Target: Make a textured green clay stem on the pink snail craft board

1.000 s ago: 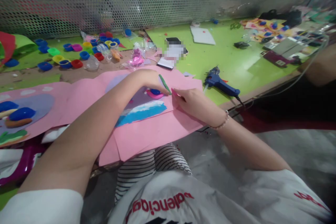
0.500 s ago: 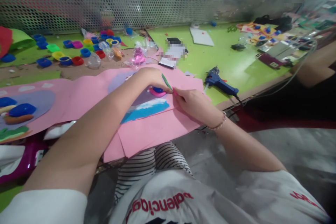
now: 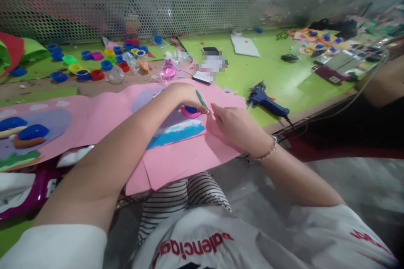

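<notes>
A pink sheet (image 3: 176, 166) lies before me with a purple shape on it and a blue-and-white clay strip (image 3: 176, 133). My left hand (image 3: 186, 92) bends over the purple shape, its fingers closed on a thin green tool (image 3: 201, 98) that slants down to the sheet. Just below that hand shows a pink and blue clay piece (image 3: 191, 112). My right hand (image 3: 232, 124) is close by on the right, fingers pinched together, with a small bit of pink at the fingertips; the two hands are slightly apart.
Several small colored tubs (image 3: 83, 74) stand at the back left. A phone (image 3: 202, 77) lies behind my hands, and a blue glue gun (image 3: 269, 103) rests to the right. A white board (image 3: 244, 45) lies farther back. Another person's arm (image 3: 383, 71) is at the right edge.
My right hand has drawn a little away from my left fingertips, opening a small gap. My left hand still has the green tool. The view has shifted slightly.
</notes>
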Motion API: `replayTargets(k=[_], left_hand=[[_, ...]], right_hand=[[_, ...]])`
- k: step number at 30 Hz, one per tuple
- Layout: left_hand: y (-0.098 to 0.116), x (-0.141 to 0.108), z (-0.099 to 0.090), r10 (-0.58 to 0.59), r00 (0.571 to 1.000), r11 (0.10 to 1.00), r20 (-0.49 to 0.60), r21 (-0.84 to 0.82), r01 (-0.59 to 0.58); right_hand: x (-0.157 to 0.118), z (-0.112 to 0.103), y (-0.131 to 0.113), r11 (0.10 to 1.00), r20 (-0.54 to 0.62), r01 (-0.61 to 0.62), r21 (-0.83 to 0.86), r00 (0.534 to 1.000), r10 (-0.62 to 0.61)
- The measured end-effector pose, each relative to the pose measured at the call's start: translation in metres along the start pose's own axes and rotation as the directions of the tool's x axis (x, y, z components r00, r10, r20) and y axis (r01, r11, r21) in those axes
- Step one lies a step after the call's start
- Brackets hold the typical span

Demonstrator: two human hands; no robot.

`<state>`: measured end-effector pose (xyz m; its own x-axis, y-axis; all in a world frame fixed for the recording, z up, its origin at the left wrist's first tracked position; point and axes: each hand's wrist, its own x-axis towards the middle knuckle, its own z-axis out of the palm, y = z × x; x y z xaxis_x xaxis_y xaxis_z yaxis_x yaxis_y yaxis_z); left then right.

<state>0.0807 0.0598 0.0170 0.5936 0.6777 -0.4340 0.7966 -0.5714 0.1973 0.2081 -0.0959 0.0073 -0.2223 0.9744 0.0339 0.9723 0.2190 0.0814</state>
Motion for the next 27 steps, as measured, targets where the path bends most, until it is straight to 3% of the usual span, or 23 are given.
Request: replayTargets(k=[8,14,17,27], left_hand=[[-0.011,-0.01,-0.005,0.027,0.999,0.996,-0.042,-0.088,-0.031],[-0.007,0.002,0.003,-0.008,0.994,1.0,-0.109,0.021,0.01],[-0.005,0.006,0.007,-0.014,0.987,0.998,-0.157,0.064,0.024],[-0.005,0.005,0.007,-0.021,0.987,0.996,-0.161,0.086,0.035]], right_hand=[[0.002,-0.009,-0.007,0.998,0.02,0.023,0.052,1.0,-0.025],[0.006,0.008,-0.007,0.994,-0.034,0.111,-0.006,0.993,-0.112],[0.005,0.015,-0.002,0.994,-0.067,0.098,-0.051,0.993,-0.101],[0.002,0.013,-0.004,0.996,-0.07,0.071,-0.055,0.995,-0.075]])
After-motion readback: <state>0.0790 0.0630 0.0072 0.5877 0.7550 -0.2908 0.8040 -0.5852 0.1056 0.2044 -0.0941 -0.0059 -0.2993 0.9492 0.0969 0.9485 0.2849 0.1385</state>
